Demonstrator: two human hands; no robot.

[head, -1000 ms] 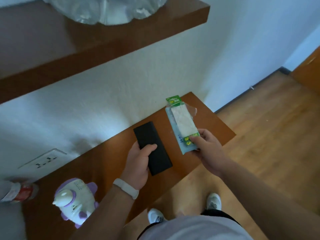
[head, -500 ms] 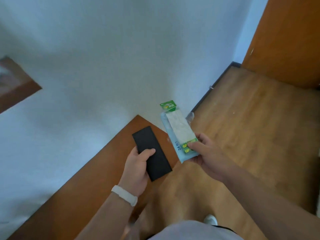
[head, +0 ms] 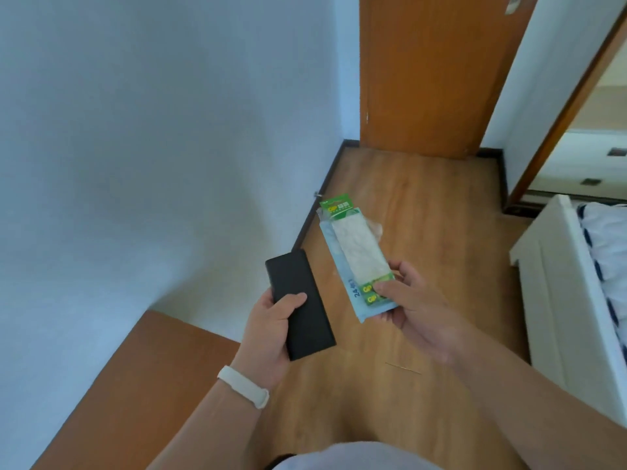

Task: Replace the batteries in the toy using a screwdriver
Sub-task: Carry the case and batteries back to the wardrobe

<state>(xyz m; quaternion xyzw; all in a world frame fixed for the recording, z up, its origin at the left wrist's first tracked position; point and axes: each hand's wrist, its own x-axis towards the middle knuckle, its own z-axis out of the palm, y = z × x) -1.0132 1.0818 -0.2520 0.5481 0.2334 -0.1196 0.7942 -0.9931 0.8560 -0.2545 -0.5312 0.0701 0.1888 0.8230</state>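
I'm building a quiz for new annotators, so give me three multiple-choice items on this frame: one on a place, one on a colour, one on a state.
1. Where is the battery pack?
A. on the floor
B. in the right hand
C. on the wooden desk

2. What colour is the wristband?
A. black
B. white
C. green

3. What is the left hand doing?
A. hanging empty
B. pressing the wall
C. gripping the black case

Answers:
1 B, the thumb pinches the pack's lower end.
2 B, it shows white on the left wrist.
3 C, the thumb lies across the case's face.
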